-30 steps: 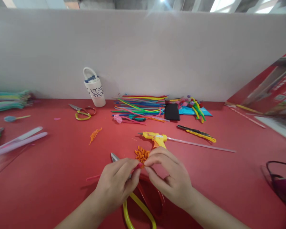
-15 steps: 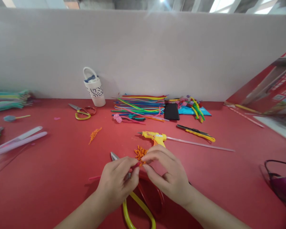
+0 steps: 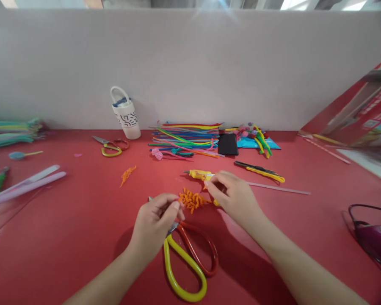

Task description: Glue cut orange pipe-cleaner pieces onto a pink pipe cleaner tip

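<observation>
My left hand (image 3: 157,224) is closed in a pinch just left of a small heap of orange cut pieces (image 3: 192,199); what it pinches is hidden. Large scissors with one yellow and one red handle (image 3: 190,262) lie under and in front of it, their blade tip showing past the fingers. My right hand (image 3: 235,195) reaches over the heap, and its curled fingers close on the handle of the yellow glue gun (image 3: 199,173). A clear glue stick (image 3: 277,189) trails from the gun to the right.
Along the wall stand a white handled cup (image 3: 126,114), small scissors (image 3: 111,148), a pile of coloured pipe cleaners (image 3: 184,140), a black phone (image 3: 227,144) and a yellow utility knife (image 3: 260,171). A purple device (image 3: 374,237) sits right, pale rods (image 3: 25,184) left.
My hands have come apart. The right hand moved up and right from the pinch onto the glue gun. The pink strand beside my left hand is gone from sight, and the scissors' handles now show.
</observation>
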A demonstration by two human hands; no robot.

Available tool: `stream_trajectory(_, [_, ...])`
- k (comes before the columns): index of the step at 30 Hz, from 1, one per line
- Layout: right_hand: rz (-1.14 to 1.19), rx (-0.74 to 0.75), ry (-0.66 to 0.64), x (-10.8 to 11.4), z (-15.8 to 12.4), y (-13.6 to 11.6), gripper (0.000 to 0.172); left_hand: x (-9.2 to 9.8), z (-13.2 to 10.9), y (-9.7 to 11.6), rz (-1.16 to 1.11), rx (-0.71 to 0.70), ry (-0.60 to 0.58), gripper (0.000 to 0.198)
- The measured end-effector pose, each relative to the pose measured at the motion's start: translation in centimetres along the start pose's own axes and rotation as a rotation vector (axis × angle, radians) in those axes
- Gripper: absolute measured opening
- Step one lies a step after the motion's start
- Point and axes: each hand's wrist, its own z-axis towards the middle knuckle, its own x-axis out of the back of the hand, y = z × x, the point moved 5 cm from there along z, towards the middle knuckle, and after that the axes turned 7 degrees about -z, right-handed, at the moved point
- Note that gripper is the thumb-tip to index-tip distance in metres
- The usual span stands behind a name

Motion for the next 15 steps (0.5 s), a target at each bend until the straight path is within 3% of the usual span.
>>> stream_trajectory(1, [-0.159,-0.109,-0.127,-0.6,0.4,1.3,0.028,0.1,0.2,-0.2,-0.08,0.045,0.016,0.015])
stream_trajectory(2, [-0.199,-0.17,-0.175,-0.9,0.8,2.4,0.031,0.2,0.4,-0.4,-0.148,0.073,0.03,0.015])
stream_trajectory(7, [-0.161,-0.302,-0.218,-2.3,1.6,5.1,0.031,0.5,1.1,-1.2,-0.363,0.142,0.045,0.015])
stream_trajectory(11, [0.043,-0.354,-0.207,-3.2,1.7,5.7,0.021,0.3,1.1,-1.6,-0.418,0.181,0.032,0.016])
stream_trajectory(15, [0.424,-0.397,-0.236,-3.4,1.6,5.9,0.015,0.2,1.1,-1.6,-0.428,0.217,0.019,0.016])
